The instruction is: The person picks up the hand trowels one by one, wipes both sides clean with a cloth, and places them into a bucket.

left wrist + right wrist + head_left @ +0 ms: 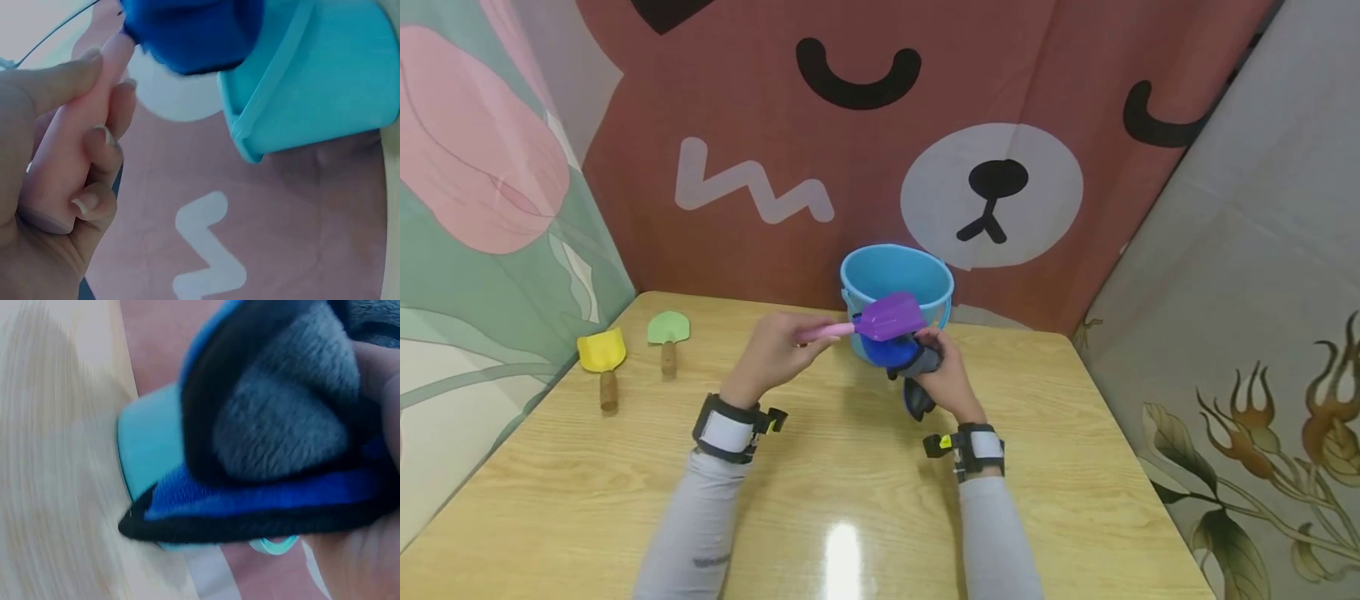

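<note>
Nearest, grey sleeves (691,525) are spanning the wooden table (797,500), the left one showing a dark mark too small to read. Beyond the black wrist straps (726,428), the left hand (778,350) is gripping the pink handle of a purple shovel (891,317), thumb and fingers curling round it. The shovel is lying lengthwise left to right, its blade pointing right, away from the left fingers and towards the right hand (950,375), which is nearer the blade. That hand is pinching a bunched blue-and-grey cloth (922,362) with black edging, on the blade's near side; whether cloth and blade are touching, I cannot tell. Just beyond, a blue bucket (897,271) is standing upright. Well to the left, a yellow shovel (602,353) and a green shovel (668,328) are lying apart. Farthest, a bear-faced curtain (760,267) is hanging. No brand or label is showing legibly.
</note>
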`<state>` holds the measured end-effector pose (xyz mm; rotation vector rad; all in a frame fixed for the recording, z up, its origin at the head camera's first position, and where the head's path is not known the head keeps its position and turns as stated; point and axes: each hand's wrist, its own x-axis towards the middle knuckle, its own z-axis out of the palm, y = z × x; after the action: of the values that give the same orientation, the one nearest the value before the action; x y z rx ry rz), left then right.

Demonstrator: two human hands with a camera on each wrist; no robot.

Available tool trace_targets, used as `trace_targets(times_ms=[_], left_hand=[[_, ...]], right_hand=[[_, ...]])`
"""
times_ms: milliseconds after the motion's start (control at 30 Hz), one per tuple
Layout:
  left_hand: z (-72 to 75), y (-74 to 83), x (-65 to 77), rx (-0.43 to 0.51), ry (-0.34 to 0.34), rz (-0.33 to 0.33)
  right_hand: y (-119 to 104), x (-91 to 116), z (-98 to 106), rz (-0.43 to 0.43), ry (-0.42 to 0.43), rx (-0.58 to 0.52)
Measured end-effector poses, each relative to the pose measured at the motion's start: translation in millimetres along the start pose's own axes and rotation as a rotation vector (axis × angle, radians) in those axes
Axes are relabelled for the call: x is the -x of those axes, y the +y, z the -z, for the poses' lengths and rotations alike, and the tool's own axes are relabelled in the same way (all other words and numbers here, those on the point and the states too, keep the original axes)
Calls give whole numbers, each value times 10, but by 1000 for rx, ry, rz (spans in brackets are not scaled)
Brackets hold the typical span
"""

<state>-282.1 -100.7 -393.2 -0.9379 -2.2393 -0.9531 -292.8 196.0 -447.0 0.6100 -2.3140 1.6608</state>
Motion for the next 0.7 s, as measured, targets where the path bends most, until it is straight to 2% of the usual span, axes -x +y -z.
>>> trace_targets(times_ms=[67, 267, 433, 700], left_hand=[[-58, -11, -10, 6, 12, -11], [-151, -37, -18, 8, 41, -25], [-187, -25, -14, 1, 1, 3], [-253, -1, -26, 25, -115, 76]], right_hand=[[-96, 7, -23, -27, -12, -41], [-102, -8, -70, -82, -59, -87], [-46, 2, -83, -84, -70, -71], [-67, 4, -103, -86, -87, -66]])
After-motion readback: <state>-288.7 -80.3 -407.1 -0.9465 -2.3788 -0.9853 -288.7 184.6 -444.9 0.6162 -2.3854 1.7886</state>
